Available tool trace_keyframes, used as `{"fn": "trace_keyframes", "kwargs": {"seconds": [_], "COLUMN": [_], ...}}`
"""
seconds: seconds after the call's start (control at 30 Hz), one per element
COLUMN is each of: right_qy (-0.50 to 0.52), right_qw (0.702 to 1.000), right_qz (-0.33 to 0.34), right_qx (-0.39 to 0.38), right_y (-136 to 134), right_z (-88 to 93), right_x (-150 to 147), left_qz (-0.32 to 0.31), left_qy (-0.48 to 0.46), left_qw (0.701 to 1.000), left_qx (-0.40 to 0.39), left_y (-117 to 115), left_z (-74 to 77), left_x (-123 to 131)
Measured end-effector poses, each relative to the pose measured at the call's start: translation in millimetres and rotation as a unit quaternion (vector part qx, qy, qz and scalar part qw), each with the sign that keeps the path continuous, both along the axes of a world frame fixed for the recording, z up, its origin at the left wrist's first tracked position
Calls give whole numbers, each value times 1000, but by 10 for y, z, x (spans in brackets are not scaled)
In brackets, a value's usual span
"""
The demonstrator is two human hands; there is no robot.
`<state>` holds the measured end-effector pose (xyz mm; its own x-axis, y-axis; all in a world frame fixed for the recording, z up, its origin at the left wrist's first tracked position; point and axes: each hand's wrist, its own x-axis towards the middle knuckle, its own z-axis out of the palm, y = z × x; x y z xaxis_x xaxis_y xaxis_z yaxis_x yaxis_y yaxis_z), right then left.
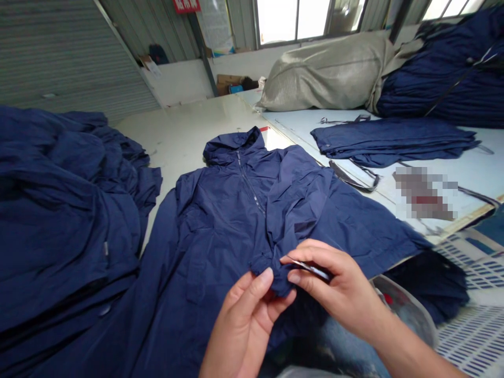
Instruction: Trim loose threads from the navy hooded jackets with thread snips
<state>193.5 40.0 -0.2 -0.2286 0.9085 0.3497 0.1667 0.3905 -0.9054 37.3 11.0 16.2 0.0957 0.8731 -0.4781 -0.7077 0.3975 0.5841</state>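
A navy hooded jacket [228, 220] lies spread on the table, its hood at the far end and its front zip running down the middle. My left hand [248, 320] pinches a gathered sleeve end [281, 278] of this jacket between thumb and fingers. Close beside it, my right hand [334, 283] is closed around small metal thread snips [311, 269]. Their tip points left, toward the bunched cloth. Part of the snips is hidden in the palm, and I cannot tell whether the blades touch the fabric.
A heap of navy garments [71, 210] fills the left side. On the right lie folded navy garments [394, 139], dark straps [354, 178] and a blurred patch. A wrapped grey bundle [323, 71] stands behind. White plastic crates [472, 331] sit at the lower right, below the table edge.
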Motion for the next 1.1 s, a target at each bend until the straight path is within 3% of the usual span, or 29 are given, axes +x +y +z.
{"fn": "trace_keyframes", "kwargs": {"seconds": [0.33,0.6,0.83,0.93,1.1], "right_qy": [89,73,6,-28,-23], "right_qw": [991,992,998,999,997], "right_qz": [21,58,-54,-18,66], "right_qx": [-95,-89,25,40,-17], "right_y": [66,44,21,52,123], "right_z": [-96,-144,-75,-20,41], "right_x": [-3,104,157,146,131], "left_qz": [21,-80,-84,-97,-113], "left_qy": [-24,98,164,196,239], "left_qw": [998,992,982,975,962], "left_qx": [-51,28,32,41,65], "left_y": [-24,-12,-44,-51,-61], "left_z": [-46,6,-22,-42,-62], "left_x": [26,-17,-5,-8,-15]}}
